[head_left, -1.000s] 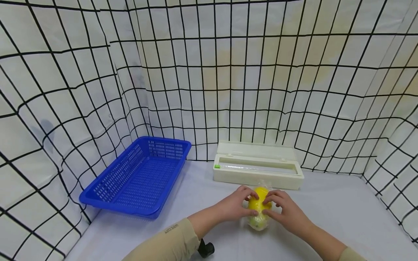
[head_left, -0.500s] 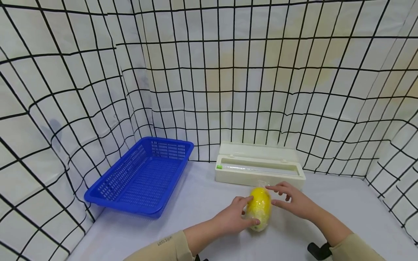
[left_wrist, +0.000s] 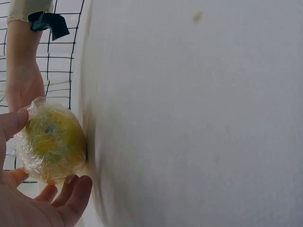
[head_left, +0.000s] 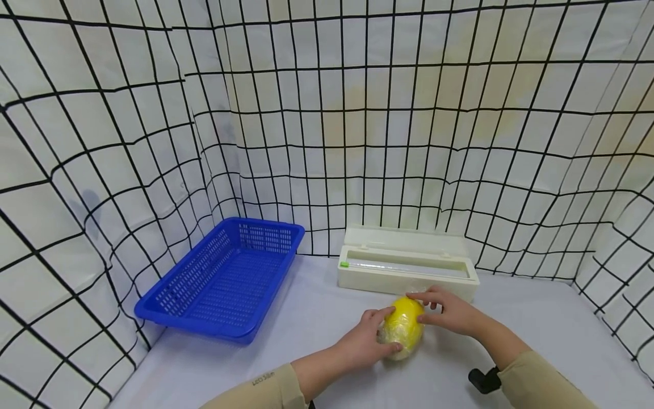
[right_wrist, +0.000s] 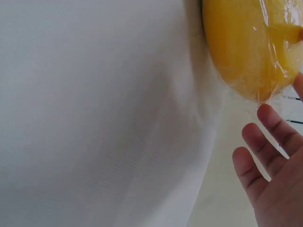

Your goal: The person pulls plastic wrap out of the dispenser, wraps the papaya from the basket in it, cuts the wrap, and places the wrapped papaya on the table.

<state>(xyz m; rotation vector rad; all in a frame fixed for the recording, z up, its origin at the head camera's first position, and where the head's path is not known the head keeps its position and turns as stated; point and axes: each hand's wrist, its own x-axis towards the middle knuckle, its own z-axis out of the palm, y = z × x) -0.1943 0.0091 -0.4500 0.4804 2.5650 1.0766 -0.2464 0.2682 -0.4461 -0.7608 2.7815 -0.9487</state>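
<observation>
A yellow oval fruit (head_left: 405, 324), wrapped in clear cling film, lies on the white table in front of the cling film box. My left hand (head_left: 360, 342) holds its near left side, thumb low and fingers round the far side. In the left wrist view the paler, greenish end of the fruit (left_wrist: 54, 142) shows crinkled film over it. My right hand (head_left: 449, 311) touches the far right end with index finger and thumb. The right wrist view shows the other fingers (right_wrist: 258, 142) loosely extended below the fruit's smooth yellow end (right_wrist: 246, 52), where loose film hangs.
Behind the fruit stands the white cling film box (head_left: 403, 278), lid up, with a roll and a green slider inside. A blue plastic basket (head_left: 225, 284) sits at the left. Black wire grid walls (head_left: 357, 142) backed with white sheeting enclose the table.
The fruit has turned, so its near end now points more to the left. My right hand first drew back from it, then came to its far end. My left hand has kept hold.
</observation>
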